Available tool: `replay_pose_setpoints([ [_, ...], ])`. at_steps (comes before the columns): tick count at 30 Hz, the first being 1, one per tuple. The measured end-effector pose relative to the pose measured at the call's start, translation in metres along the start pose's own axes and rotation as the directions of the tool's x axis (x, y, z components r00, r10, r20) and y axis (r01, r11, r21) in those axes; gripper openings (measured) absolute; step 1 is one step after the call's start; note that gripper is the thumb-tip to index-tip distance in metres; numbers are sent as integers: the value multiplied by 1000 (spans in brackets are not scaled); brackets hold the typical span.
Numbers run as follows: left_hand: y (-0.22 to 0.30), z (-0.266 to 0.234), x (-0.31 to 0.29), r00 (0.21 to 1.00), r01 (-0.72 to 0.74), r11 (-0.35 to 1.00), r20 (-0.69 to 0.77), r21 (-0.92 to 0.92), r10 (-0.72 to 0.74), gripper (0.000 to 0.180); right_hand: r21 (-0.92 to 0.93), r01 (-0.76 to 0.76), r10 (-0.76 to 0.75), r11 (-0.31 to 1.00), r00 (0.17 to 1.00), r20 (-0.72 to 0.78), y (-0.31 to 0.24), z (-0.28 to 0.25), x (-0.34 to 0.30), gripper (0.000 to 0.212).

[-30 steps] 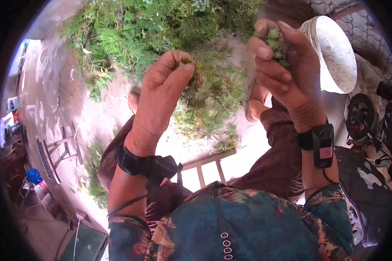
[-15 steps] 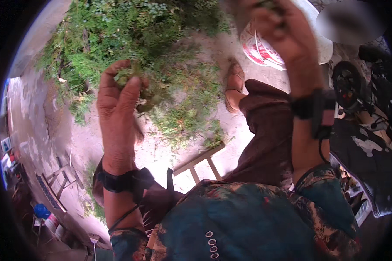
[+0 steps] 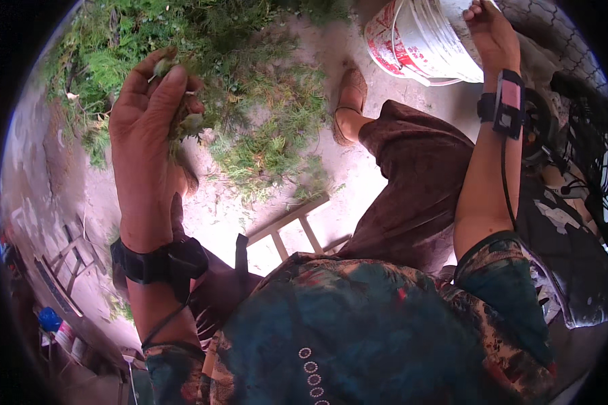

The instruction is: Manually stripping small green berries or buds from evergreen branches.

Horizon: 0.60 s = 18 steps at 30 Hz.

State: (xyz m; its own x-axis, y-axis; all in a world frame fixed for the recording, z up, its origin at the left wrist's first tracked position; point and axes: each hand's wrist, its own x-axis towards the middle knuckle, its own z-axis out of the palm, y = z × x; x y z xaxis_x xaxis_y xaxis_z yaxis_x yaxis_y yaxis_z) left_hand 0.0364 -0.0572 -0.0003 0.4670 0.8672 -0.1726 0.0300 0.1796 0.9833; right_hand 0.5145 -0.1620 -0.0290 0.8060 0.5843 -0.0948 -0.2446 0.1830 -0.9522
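Observation:
My left hand is raised on the left, its thumb and fingers closed round a small green sprig with pale green cones or seed pods. Bits of the sprig stick out past the thumb and hang below it. At the upper right my right hand is over the mouth of a white bucket with red markings. Its fingers are loosely bent and apart, with nothing visible in them; the top edge of the picture cuts off part of the hand. Beyond my left hand lies a heap of green conifer branches.
Loose clippings are strewn on the concrete floor in front of me. A wooden frame stands by my lap. My foot is near the bucket. On the right are a black wheel and a dark padded thing.
My right hand has moved outward to the right over the bucket, and the green bits seen in it before no longer show. My left hand has shifted left and up, still holding the sprig.

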Motion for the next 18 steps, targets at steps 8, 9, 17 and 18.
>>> replay_pose_setpoints([
  [8,-1,10,-6,996,80,985,18,152,-84,20,-349,4,248,937,696,674,19,189,-173,15],
  [9,-1,9,-9,993,95,979,46,183,-105,18,-371,45,268,928,611,744,30,202,-186,18],
  [17,-9,15,0,986,64,996,147,67,-73,16,-554,239,342,798,577,742,51,217,-212,22],
  [18,-7,16,0,982,108,994,158,-25,-103,16,-560,340,301,755,580,757,50,213,-207,27],
])
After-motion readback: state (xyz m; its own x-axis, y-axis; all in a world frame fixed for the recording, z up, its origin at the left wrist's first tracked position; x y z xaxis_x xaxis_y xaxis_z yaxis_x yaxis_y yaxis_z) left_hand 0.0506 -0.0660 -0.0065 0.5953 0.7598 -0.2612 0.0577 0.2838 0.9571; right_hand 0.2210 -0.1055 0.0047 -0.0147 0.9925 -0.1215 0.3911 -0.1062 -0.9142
